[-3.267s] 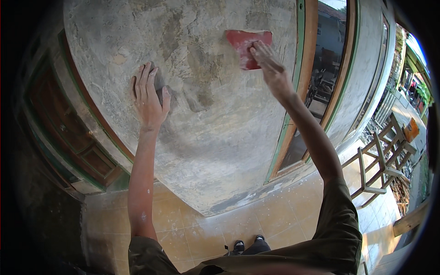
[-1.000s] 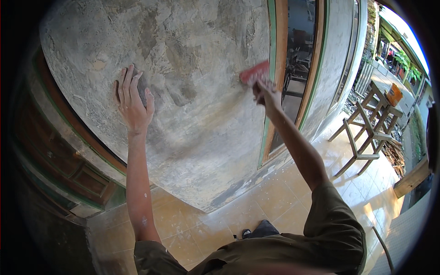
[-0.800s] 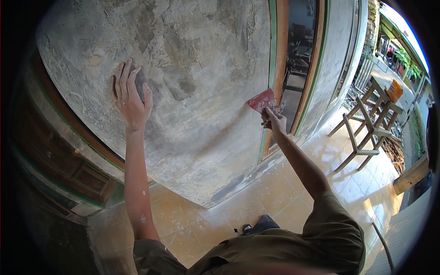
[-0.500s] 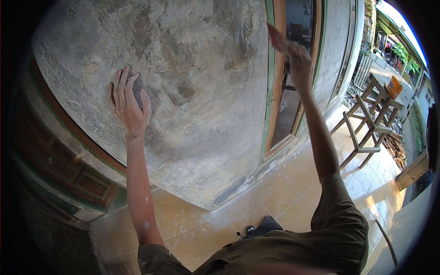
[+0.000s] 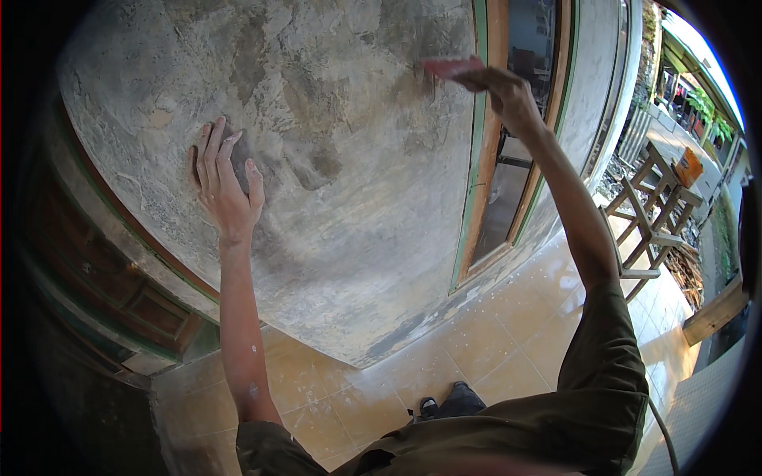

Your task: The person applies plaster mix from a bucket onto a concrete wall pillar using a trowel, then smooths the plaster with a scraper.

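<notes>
A rough, patchy grey plastered wall [image 5: 357, 222] fills the middle of the view. My left hand [image 5: 226, 178] rests on its left part, fingers spread and pointing up. High on the right, my right hand [image 5: 512, 103] grips a dusty red sheet, apparently sandpaper [image 5: 444, 68], blurred by motion, at the wall near the green edge of a wooden window frame [image 5: 496, 254]. My fingertips on that hand are partly blurred.
A dark wooden door [image 5: 119, 270] stands at left. Speckled yellow floor tiles [image 5: 508, 333] lie below, around my feet. At right are a wooden step stand [image 5: 651, 234] with an orange container [image 5: 688, 166], a scrap wood pile [image 5: 683, 266], and a wooden beam [image 5: 710, 313].
My right hand with the red sheet dropped along the wall, rose again, and since half a second ago has shifted a little left. My left hand stays planted; the view has tilted slightly.
</notes>
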A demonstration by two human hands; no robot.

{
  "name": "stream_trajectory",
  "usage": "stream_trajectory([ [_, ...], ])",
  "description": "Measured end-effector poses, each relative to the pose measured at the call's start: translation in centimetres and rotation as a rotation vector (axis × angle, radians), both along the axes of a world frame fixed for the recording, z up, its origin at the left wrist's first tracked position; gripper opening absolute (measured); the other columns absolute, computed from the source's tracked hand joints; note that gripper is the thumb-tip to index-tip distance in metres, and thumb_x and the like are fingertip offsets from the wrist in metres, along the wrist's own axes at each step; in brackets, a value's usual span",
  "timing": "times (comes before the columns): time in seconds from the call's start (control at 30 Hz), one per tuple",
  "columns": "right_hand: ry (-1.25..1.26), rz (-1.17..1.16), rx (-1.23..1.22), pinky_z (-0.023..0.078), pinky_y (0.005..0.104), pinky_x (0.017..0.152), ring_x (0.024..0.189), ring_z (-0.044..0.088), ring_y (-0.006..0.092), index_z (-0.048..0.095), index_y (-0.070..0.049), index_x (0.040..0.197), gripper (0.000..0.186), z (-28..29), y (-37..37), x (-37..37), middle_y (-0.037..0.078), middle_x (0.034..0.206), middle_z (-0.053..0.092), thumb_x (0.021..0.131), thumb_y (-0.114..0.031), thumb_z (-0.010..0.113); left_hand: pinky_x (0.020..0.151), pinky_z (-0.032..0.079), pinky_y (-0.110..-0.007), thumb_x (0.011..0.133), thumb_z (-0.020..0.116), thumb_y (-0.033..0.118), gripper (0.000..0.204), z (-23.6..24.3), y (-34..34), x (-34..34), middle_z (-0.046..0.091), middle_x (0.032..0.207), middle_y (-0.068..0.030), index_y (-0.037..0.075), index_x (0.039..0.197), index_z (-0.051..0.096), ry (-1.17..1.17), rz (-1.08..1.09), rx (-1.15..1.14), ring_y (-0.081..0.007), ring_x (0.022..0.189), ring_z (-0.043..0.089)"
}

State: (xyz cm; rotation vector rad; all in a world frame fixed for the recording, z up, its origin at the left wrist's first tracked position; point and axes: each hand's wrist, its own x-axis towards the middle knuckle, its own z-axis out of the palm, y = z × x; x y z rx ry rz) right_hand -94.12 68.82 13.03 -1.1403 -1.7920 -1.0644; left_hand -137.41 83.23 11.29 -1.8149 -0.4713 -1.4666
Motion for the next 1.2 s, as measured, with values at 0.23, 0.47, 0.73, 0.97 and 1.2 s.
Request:
stream_trajectory([
  [0.23,0.251,0.023,-0.469,0.062,0.0312,0.077,0.090,0.068,0.0201,0.067,-0.009,0.104,0.044,-17.1,-2.0,-2.6,0.004,0.108,0.068,0.072,0.019,0.056,0.110,0.029,-0.049,0.095,0.044,0.025,0.031,0.3,0.3,0.3,0.052,0.136,-0.0068,0.012,0.120,0.054,0.023,0.047,-0.005,-0.0269,0.131,0.043],
  [0.47,0.106,0.216,0.087,0.056,0.0380,0.094,0.109,0.063,0.0263,0.064,-0.009,0.118,0.041,-8.6,-1.6,-9.5,0.009,0.118,0.064,0.080,0.005,0.063,0.110,0.028,-0.049,0.094,0.045,0.024,0.031,-0.4,0.7,0.3,0.052,0.137,-0.0075,0.011,0.120,0.055,0.020,0.013,0.006,-0.0276,0.131,0.043],
  [0.73,-0.033,-0.070,0.104,0.045,0.0419,0.104,0.122,0.051,0.0319,0.058,0.003,0.120,0.042,-5.8,4.2,-10.1,0.016,0.125,0.055,0.078,0.001,0.062,0.110,0.028,-0.050,0.097,0.043,0.027,0.031,-0.1,0.3,0.7,0.052,0.136,-0.0092,0.009,0.119,0.057,0.012,0.007,-0.002,-0.0285,0.131,0.043],
  [0.97,-0.080,0.065,-0.273,0.040,0.0433,0.108,0.126,0.048,0.0333,0.055,0.006,0.123,0.041,-18.1,0.2,-10.2,0.019,0.128,0.052,0.082,-0.003,0.057,0.110,0.028,-0.049,0.096,0.044,0.026,0.030,-0.2,0.5,0.1,0.052,0.136,-0.0087,0.010,0.119,0.055,0.007,0.011,0.011,-0.0278,0.131,0.043],
  [1.2,0.067,-0.063,-0.505,0.057,0.0352,0.074,0.084,0.067,0.0217,0.067,-0.006,0.094,0.023,-15.6,0.1,-5.8,0.005,0.094,0.069,0.088,0.006,0.049,0.111,0.027,-0.049,0.094,0.045,0.025,0.028,-0.1,0.7,0.6,0.051,0.136,-0.0075,0.011,0.117,0.054,0.020,-0.012,0.008,-0.0276,0.130,0.044],
])
